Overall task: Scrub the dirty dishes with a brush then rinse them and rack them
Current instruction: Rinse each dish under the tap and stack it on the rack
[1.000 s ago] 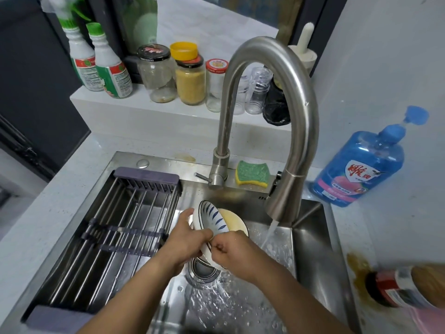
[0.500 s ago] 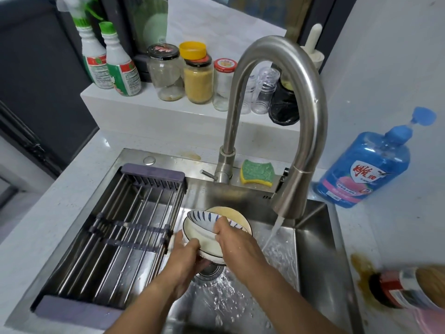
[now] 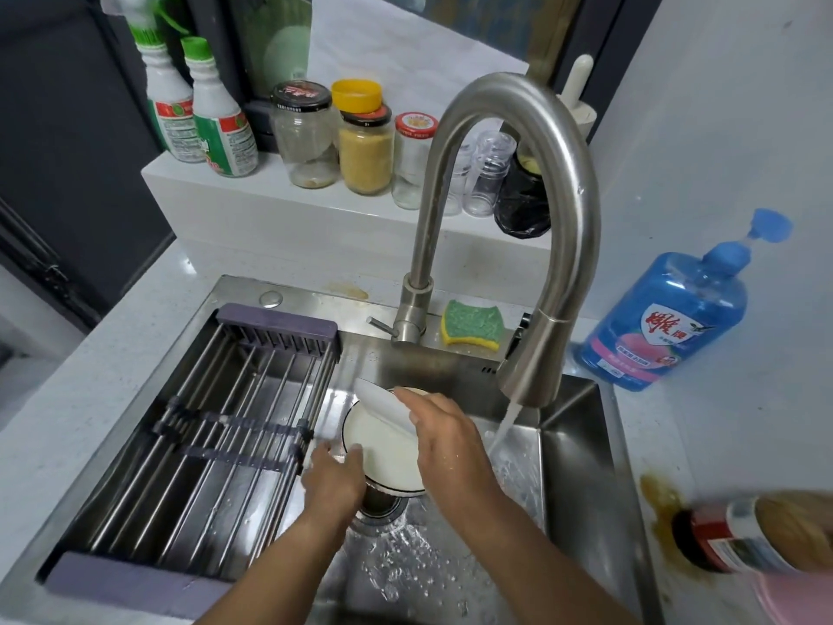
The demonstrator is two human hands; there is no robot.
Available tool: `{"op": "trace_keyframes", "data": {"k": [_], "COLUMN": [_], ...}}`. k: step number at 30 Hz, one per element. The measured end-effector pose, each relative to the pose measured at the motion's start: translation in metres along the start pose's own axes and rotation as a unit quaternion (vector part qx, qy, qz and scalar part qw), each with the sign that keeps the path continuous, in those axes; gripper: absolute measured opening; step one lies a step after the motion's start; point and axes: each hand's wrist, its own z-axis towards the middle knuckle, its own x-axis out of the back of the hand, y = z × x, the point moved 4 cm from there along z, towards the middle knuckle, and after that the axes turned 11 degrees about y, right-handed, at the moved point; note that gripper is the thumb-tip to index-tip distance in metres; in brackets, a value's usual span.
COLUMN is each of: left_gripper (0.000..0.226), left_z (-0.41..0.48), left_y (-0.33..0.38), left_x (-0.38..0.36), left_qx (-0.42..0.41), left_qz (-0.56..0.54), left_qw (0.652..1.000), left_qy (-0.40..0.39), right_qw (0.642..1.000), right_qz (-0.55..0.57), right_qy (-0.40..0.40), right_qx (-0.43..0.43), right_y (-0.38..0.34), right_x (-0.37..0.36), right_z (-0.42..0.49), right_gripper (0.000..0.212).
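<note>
While water runs from the big tap (image 3: 532, 209) into the sink (image 3: 581, 448), with the rack (image 3: 216, 435) lying over its left side, both hands hold white dishes over the drain, just left of the stream. The left hand (image 3: 331, 482) is curled around the near rim of a white bowl (image 3: 383, 448), and the right hand (image 3: 450, 437) grips a second white dish (image 3: 383, 406) tilted above it. I think this is the rinse step, so next the dishes need to go right, under the water, then left to the rack.
</note>
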Motion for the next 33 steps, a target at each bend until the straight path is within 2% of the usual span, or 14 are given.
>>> {"op": "trace_keyframes", "data": {"k": [2,5,7,9,11,13,17,20,23,26,28,30,31,33], "left_gripper": [0.063,0.07,0.053,0.032,0.045,0.052,0.035,0.022,0.024,0.023,0.025,0.042,0.051,0.045], "left_z": [-0.009,-0.018,-0.021,-0.021,-0.023,-0.03,-0.043,-0.052,-0.053,-0.056,-0.055,-0.047,-0.047,-0.063], "left_y": [0.018,0.04,0.05,0.049,0.05,0.053,0.049,0.043,0.03,0.017,0.005,-0.01,-0.013,-0.003], "left_x": [0.011,0.009,0.003,-0.004,-0.01,-0.014,-0.022,-0.026,-0.03,-0.034,-0.04,-0.054,-0.057,-0.056], "left_qx": [-0.014,0.115,0.131,0.132,0.111,0.068,0.043,0.037,0.054,0.086,0.105,0.111,0.104,0.082], "left_qz": [-0.038,-0.205,-0.193,-0.154,-0.135,-0.134,-0.137,-0.16,-0.173,-0.197,-0.202,-0.196,-0.176,-0.159], "left_qw": [0.999,0.962,0.949,0.957,0.965,0.968,0.969,0.965,0.962,0.958,0.959,0.966,0.973,0.98], "left_qy": [0.023,-0.14,-0.212,-0.208,-0.195,-0.202,-0.204,-0.204,-0.203,-0.192,-0.166,-0.129,-0.106,-0.083], "right_qw": [0.999,0.995,0.993,0.992,0.993,0.996,0.993,0.983,0.962,0.917,0.906,0.906,0.906,0.903], "right_qz": [-0.011,-0.017,-0.026,-0.046,-0.049,-0.032,-0.074,-0.116,-0.167,-0.147,-0.066,0.033,0.044,0.036], "right_qy": [0.006,-0.016,-0.04,-0.071,-0.086,-0.084,-0.036,0.022,0.146,0.243,0.235,0.16,0.127,0.113], "right_qx": [0.04,0.093,0.105,0.091,0.067,-0.002,-0.084,-0.142,-0.163,-0.28,-0.346,-0.39,-0.402,-0.412], "right_y": [-0.005,-0.011,-0.008,0.0,0.006,0.013,0.031,0.045,0.059,0.082,0.091,0.092,0.09,0.093], "right_x": [0.005,0.013,0.017,0.017,0.019,0.025,0.029,0.03,0.042,0.058,0.06,0.055,0.055,0.056], "right_z": [-0.008,-0.031,-0.046,-0.055,-0.057,-0.054,-0.045,-0.046,-0.054,-0.063,-0.067,-0.064,-0.063,-0.063], "right_gripper": [0.057,0.057,0.058,0.052,0.045,0.041,0.039,0.031,0.012,0.022,0.025,0.012,0.016,0.023]}}
